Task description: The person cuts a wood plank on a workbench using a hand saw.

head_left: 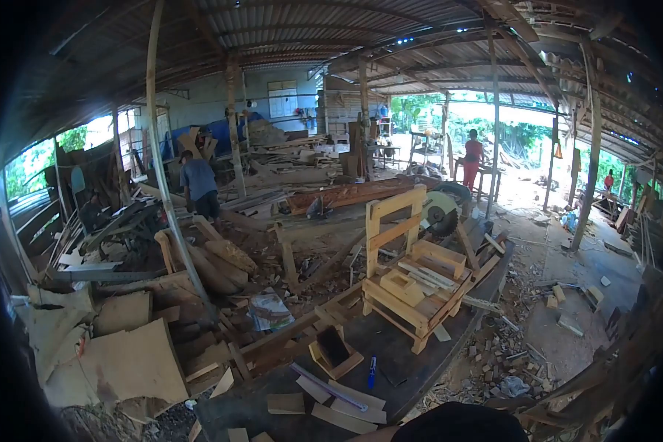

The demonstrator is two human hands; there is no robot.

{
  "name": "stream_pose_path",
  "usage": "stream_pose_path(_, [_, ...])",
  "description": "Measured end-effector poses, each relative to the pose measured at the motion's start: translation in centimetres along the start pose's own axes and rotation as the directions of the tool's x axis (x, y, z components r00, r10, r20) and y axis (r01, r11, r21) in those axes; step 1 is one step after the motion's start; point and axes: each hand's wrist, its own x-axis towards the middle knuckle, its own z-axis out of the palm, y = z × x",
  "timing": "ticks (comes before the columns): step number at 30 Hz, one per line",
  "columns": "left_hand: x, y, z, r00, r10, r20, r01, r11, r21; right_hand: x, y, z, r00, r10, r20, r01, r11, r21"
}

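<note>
Offcuts of pale flat wood (pixel 342 412) lie nearest the viewer, at six o'clock on the long dark workbench (pixel 398 353). A blue marker pen (pixel 372 372) lies just beside them at twelve o'clock, and a small open-sided wooden block (pixel 334 352) at eleven. Neither the left hand nor the right hand shows, so I cannot tell whether they are wide, narrow or holding anything. Further up the bench, at one o'clock, a pale slatted wooden frame (pixel 412 272) rests on its back, with a round toothed saw blade (pixel 440 210) behind it. Fitting here would go best, I judge, with the loose pieces moved aside, the frame steadied flat, and fingers kept well away from the blade. A person in a grey-blue shirt (pixel 199 184) bends well apart at ten o'clock.
</note>
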Motion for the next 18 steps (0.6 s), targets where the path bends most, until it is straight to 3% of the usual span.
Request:
stream_pose_path(11, [-0.6, -1.9, 0.2, 0.998, -0.063, -0.007, 0.063, 0.998, 0.031, -0.5, 1.3, 1.7, 1.0, 0.001, -0.011, -0.001, 0.999, -0.039])
stream_pose_path(16, [-0.5, -2.6, 1.0, 0.996, -0.084, -0.013, 0.084, 0.995, 0.06, -0.2, 2.8, 2.5, 0.998, -0.019, -0.057, 0.011, 0.99, -0.139])
stream_pose_path(18, [-0.4, -2.8, 1.2, 0.996, -0.086, -0.011, 0.086, 0.994, 0.068, 0.8, 3.4, 2.5, 1.0, -0.009, 0.02, 0.01, 0.998, -0.058])
